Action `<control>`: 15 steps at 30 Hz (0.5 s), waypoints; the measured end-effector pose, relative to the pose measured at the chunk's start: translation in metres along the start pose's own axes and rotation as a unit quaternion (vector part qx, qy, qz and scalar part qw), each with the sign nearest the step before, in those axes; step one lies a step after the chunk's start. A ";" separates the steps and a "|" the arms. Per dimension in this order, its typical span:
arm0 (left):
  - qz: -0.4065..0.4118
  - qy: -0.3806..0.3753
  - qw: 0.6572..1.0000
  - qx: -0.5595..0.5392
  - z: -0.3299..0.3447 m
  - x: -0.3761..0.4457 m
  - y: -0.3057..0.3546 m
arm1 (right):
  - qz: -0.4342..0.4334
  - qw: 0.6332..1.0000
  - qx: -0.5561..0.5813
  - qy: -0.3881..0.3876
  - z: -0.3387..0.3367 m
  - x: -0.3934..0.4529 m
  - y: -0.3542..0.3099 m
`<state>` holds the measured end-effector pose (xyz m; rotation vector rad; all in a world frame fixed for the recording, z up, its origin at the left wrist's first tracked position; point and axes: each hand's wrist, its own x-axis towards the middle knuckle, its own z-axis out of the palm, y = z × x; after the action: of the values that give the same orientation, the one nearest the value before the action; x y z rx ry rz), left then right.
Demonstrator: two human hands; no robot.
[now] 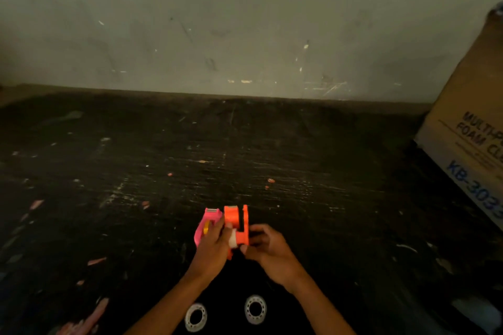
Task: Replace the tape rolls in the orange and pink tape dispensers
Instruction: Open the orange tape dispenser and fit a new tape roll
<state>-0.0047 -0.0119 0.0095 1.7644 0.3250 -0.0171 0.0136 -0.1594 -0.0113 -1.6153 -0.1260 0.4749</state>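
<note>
The orange tape dispenser (237,223) stands on the dark table in front of me, with a whitish tape roll (233,239) showing in its rear part. My left hand (213,246) grips its left side and my right hand (265,246) pinches its right side. Just left of it, touching my left hand, lies the pink tape dispenser (205,223) with a yellow hub inside. Two clear tape rolls lie flat near the table's front: one roll (196,317) between my forearms, the other roll (255,309) beside my right forearm.
A large cardboard box (471,128) with blue print stands at the right edge of the scratched black table (136,171). A scuffed grey wall (245,22) runs along the table's back. Small paint flecks dot the surface.
</note>
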 end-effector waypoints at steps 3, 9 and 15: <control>0.003 0.056 0.998 -0.002 -0.036 -0.003 0.013 | -0.006 0.997 0.012 0.074 -0.001 0.014 -0.001; -0.050 0.045 0.991 -0.116 -0.060 -0.036 0.018 | 0.087 0.922 -0.332 0.178 0.007 0.051 0.020; -0.112 0.033 0.973 -0.199 -0.059 -0.053 0.004 | 0.099 0.880 -0.426 0.184 0.015 0.046 0.022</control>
<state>-0.0640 0.0333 0.0366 1.3271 0.5354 -0.0518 0.0453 -0.1319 -0.0434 -2.5793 0.1470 0.2581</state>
